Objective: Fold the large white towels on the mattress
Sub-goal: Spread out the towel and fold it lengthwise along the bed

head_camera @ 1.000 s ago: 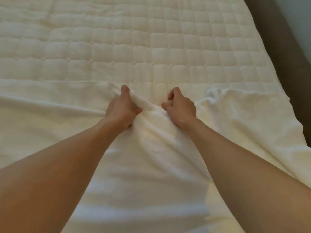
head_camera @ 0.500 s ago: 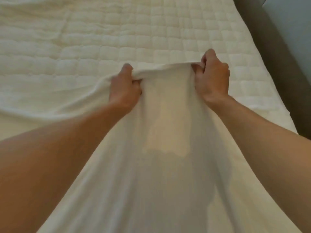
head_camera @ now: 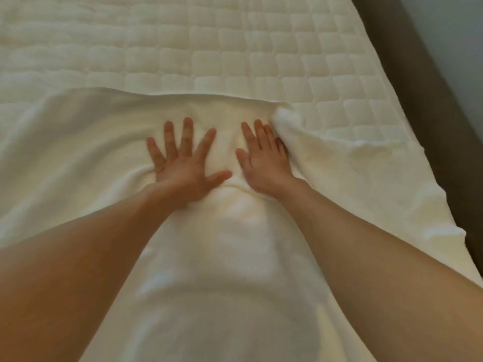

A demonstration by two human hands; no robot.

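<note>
Both hands are pressing flat on the white towel [head_camera: 235, 257], which is lying spread over the near part of the quilted mattress [head_camera: 235, 48]. Left hand [head_camera: 183, 165] is lying palm down, fingers [head_camera: 187, 134] straight and splayed, gripping nothing. Right hand [head_camera: 264, 163] is lying flat too, fingers straight and together, touching a bunched ridge [head_camera: 287, 124] of towel. A dark bed frame [head_camera: 418, 100] is running along the right edge.
</note>
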